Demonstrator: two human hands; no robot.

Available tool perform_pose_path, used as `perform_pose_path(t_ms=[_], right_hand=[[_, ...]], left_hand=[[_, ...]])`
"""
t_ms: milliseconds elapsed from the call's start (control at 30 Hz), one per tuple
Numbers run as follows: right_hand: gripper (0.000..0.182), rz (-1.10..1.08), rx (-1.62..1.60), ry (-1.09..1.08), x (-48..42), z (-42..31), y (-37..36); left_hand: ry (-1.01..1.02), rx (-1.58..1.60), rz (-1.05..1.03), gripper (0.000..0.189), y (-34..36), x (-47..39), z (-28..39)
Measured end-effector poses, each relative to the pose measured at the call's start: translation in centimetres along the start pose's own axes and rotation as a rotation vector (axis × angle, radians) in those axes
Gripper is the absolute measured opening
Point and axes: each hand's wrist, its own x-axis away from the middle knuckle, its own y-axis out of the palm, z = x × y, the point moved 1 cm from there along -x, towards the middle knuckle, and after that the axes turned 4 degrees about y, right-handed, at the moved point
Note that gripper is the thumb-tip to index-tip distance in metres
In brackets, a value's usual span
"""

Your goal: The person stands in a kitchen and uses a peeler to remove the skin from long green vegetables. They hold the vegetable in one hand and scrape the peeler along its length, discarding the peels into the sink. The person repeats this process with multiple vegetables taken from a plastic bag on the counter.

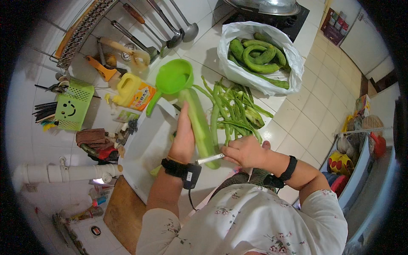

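Observation:
My left hand (184, 137) grips a long pale-green gourd (200, 127) from its left side, over the edge of a white sink (149, 134). Most of the gourd's visible skin is peeled away. In my right hand (244, 151) is a metal peeler (209, 158), its head at the gourd's lower end. A heap of green peel strips (234, 108) lies on the white tiled counter just beyond my right hand. One stubby green piece (254, 117) rests at the heap's right side.
A white plastic bag (295, 76) of curved green gourds (261, 60) stands behind the peels, near a stove (301, 24). A green ladle (173, 76) and a yellow detergent jug (134, 91) sit by the sink. Utensils hang on the wall above a green cutlery holder (75, 105).

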Motion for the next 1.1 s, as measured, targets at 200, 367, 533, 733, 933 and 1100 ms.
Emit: perform_pose_path(t_ms=[200, 367, 533, 733, 933, 1100], right_hand=[[0.021, 0.026, -0.007, -0.046, 1.4, 0.6, -0.6], [0.021, 0.047, 0.034, -0.083, 1.5, 1.0, -0.3], [0.019, 0.084, 0.088, 0.162, 0.2, 1.6, -0.7], [0.016, 0.049, 0.044, 0.296, -0.5, 3.2, -0.3], [0.017, 0.082, 0.016, 0.457, -2.1, 4.9, 0.1], [0.019, 0.002, 0.013, 0.498, -3.4, 5.4, -1.1]], left_hand=[[0.032, 0.017, 0.035, 0.045, 0.2, -0.2, -0.1], [0.074, 0.015, 0.107, 0.044, 0.8, 0.3, -0.6], [-0.048, -0.136, -0.005, 0.042, 3.5, 5.3, -0.8], [-0.072, -0.066, -0.154, 0.047, 3.5, 6.1, -1.6], [-0.189, -0.157, -0.047, 0.048, 2.5, 4.8, -2.0], [-0.144, -0.155, -0.183, 0.051, 0.7, 5.1, -2.8]])
